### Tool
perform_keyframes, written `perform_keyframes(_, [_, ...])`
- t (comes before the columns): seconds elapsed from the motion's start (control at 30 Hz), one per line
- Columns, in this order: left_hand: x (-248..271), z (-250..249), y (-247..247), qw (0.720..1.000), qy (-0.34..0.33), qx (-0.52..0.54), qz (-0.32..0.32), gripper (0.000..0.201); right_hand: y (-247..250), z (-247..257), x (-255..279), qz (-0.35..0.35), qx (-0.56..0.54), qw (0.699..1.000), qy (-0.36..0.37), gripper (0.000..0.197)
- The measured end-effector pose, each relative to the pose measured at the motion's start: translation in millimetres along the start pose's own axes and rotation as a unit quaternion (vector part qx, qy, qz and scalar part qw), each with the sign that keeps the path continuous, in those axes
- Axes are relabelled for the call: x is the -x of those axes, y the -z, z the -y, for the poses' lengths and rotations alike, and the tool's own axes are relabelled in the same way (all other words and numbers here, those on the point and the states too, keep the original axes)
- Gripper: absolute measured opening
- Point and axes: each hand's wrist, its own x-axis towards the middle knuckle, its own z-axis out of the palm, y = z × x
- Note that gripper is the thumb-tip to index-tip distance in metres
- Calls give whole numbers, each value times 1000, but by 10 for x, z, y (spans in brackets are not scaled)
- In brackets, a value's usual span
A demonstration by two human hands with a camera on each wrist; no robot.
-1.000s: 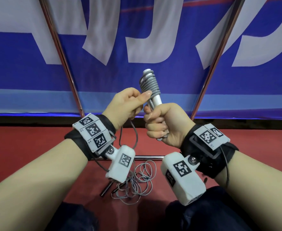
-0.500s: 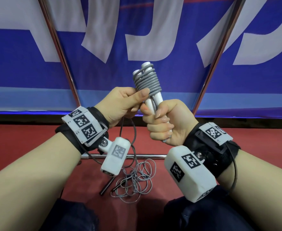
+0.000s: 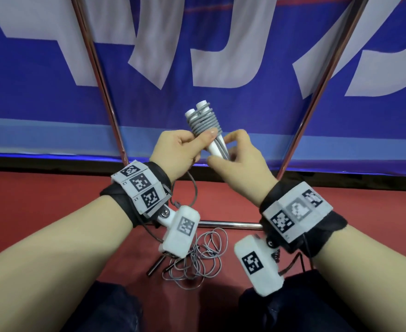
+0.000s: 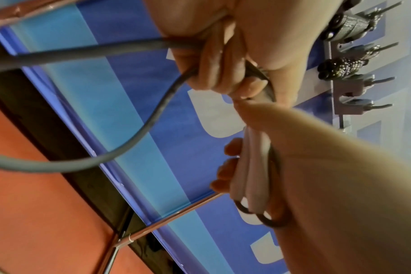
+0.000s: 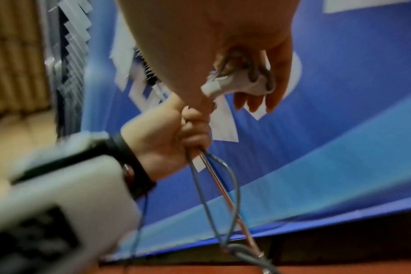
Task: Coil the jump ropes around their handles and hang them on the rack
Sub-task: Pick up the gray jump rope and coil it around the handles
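Roughly halfway thru rope no. 1: grey cord [image 3: 203,122] was wound in tight turns round the top of the two white handles [image 3: 215,146], held up betw. both hands. Left hand [image 3: 176,152] pinched the coil w/ thumb, cord running thru its curled fingers; right hand [image 3: 239,161] held the handles' lower end, fingers loosely curled. Loose cord [image 3: 197,259] lay on the red floor [image 3: 41,200]; rest of winding and hanging on the rack [image 3: 230,225] were left, I'd judge.

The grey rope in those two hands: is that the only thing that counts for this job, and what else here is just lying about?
Part of the job:
- white handles with the grey rope coiled round them
- left hand and right hand, both holding them
- loose rope on the floor
- rack

Just there:
- blue banner
- metal frame poles
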Motion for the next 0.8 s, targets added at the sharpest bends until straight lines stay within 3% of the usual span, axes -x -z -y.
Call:
perform_keyframes(0.07, [25,3,-63,1000,4,2,-22,53,-71,-7,29,-17,145,985,95,25])
perform_keyframes(0.13, [33,-5,-103,999,16,-1,-44,52,-122,0,35,-29,224,963,146,19])
perform_keyframes(0.27, [42,-43,-81,999,13,-14,-32,52,-111,-3,1,-15,251,956,149,22])
perform_keyframes(0.4, [60,-75,7,996,-9,-44,78,42,3,-81,-14,35,195,972,126,19])
perform_keyframes(0.5, [58,-60,57,989,-35,-28,141,31,84,-132,-6,32,119,987,102,20])
perform_keyframes(0.63, [44,-68,49,985,-74,-10,156,14,75,-131,-3,7,42,996,83,21])
perform_keyframes(0.8, [-9,-3,47,987,-76,-24,142,17,51,-128,-23,40,-111,993,8,23])
